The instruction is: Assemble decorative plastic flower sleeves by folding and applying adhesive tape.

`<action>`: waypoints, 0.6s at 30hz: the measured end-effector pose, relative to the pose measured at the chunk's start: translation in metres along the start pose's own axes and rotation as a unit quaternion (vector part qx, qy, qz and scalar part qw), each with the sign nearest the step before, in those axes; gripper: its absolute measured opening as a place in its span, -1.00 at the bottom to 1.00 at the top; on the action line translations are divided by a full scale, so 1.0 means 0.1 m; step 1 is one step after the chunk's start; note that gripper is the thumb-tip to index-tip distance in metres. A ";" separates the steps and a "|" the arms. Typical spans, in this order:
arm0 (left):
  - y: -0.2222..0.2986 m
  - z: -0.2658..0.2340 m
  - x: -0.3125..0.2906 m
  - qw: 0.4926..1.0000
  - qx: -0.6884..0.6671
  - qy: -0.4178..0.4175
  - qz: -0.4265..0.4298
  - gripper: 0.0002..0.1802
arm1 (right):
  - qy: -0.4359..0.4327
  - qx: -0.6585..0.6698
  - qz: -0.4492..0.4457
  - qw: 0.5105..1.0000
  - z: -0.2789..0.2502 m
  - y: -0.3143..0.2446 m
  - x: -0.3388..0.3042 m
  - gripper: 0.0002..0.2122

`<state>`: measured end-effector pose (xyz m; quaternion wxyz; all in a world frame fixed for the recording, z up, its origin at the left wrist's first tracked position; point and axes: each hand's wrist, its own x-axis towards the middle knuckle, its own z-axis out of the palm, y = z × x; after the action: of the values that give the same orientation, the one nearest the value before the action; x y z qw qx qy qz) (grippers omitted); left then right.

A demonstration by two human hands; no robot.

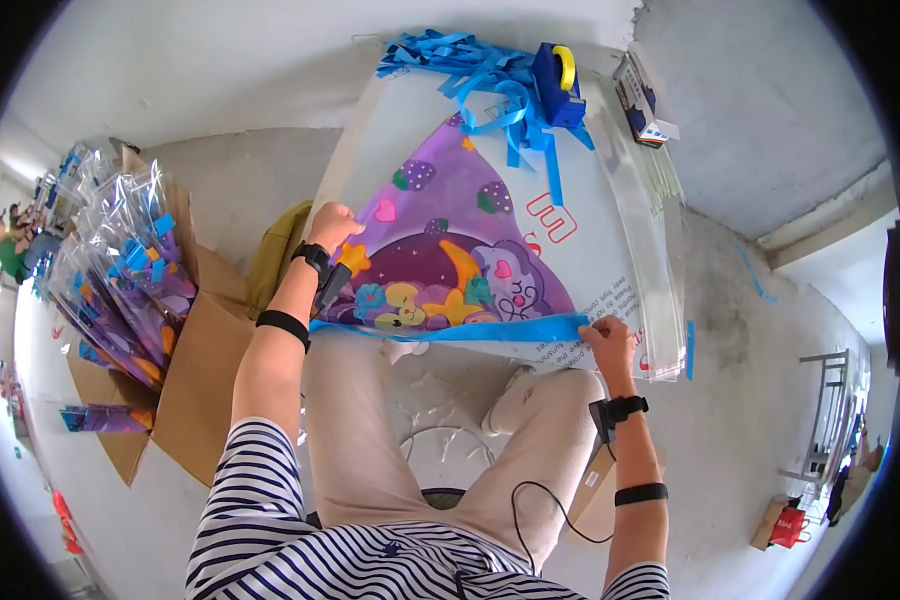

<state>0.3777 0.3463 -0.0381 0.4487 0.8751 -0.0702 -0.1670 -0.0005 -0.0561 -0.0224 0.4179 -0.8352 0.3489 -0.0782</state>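
A purple triangular sheet [430, 200], printed with cartoon characters, stars and berries, lies on a white board in front of me, its point away from me. Along its near edge runs a blue strip [470, 328]. My left hand [335, 226] is closed in a fist at the sheet's left slanting edge; what its fingers hold, if anything, is hidden. At the right corner, my right hand [610, 345] pinches the end of the blue strip between thumb and fingers.
Loose blue strips [460, 52] and a blue tape dispenser [558, 85] occupy the board's far end. Clear plastic bags [645, 230] lie along its right side. A cardboard box [205, 370] on the left holds bagged purple sheets [135, 290]. A small box [642, 98] sits at far right.
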 end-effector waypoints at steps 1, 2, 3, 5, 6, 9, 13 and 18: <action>0.00 0.00 0.00 1.000 0.003 0.001 0.001 -0.81 | 0.010 -0.023 0.004 1.000 -0.01 0.00 0.00 -0.71; 0.01 -0.01 0.00 1.000 0.010 -0.007 -0.011 -0.85 | 0.027 -0.041 0.010 0.999 -0.02 -0.01 0.01 -0.71; 0.02 -0.01 0.00 0.999 0.018 -0.015 -0.023 -0.88 | 0.021 -0.045 0.009 0.999 -0.03 -0.03 0.01 -0.71; 0.04 -0.01 -0.02 0.999 0.004 -0.023 -0.028 -0.88 | 0.061 -0.085 -0.013 0.994 -0.04 -0.08 0.03 -0.73; 0.06 -0.01 -0.03 0.999 -0.009 -0.032 -0.035 -0.87 | 0.060 -0.085 -0.013 0.995 -0.04 -0.12 0.04 -0.73; 0.08 0.01 -0.05 0.999 0.028 -0.019 -0.031 -0.86 | 0.110 -0.148 -0.057 0.981 -0.04 -0.26 0.08 -0.75; 0.07 0.06 -0.03 0.999 0.030 0.006 -0.027 -0.86 | 0.094 -0.150 -0.216 0.960 0.11 -0.55 0.13 -0.76; 0.11 0.17 0.18 0.991 0.110 0.071 0.028 -0.81 | 0.012 -0.151 -0.325 0.934 0.64 -1.00 0.26 -0.68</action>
<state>0.3886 0.3221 -0.0425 0.3580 0.9266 -0.0803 -0.0831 0.0978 0.0085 0.0080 0.2345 -0.9553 0.0714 -0.1656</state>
